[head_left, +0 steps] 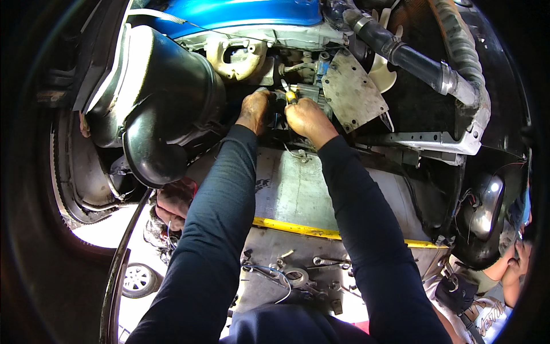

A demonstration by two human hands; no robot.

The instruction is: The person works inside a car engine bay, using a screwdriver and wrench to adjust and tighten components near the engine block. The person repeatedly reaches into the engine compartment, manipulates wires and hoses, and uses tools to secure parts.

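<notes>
Both of my arms reach forward into an engine bay. My right hand (309, 119) is closed around a yellow-handled tool (291, 96) with a short pale metal tip pointing up and away from me; its exact kind does not show. Beside it, my left hand (256, 110) has its fingers curled among dark parts, and whatever they may hold is hidden. Just right of my right hand stands a flat, stained metal plate (355, 90) with holes. A blue fitting (323, 64) sits behind the plate's left edge. Beyond my left hand is a pale cast manifold (236, 62).
A big black canister-shaped housing (163, 94) fills the left side. Clamped black hose (412, 57) and a metal bracket (435, 140) lie right. Nearer me, a yellow strip (298, 228) crosses a metal panel, with wrenches (329, 262) below. Another person's hand (520, 258) shows lower right.
</notes>
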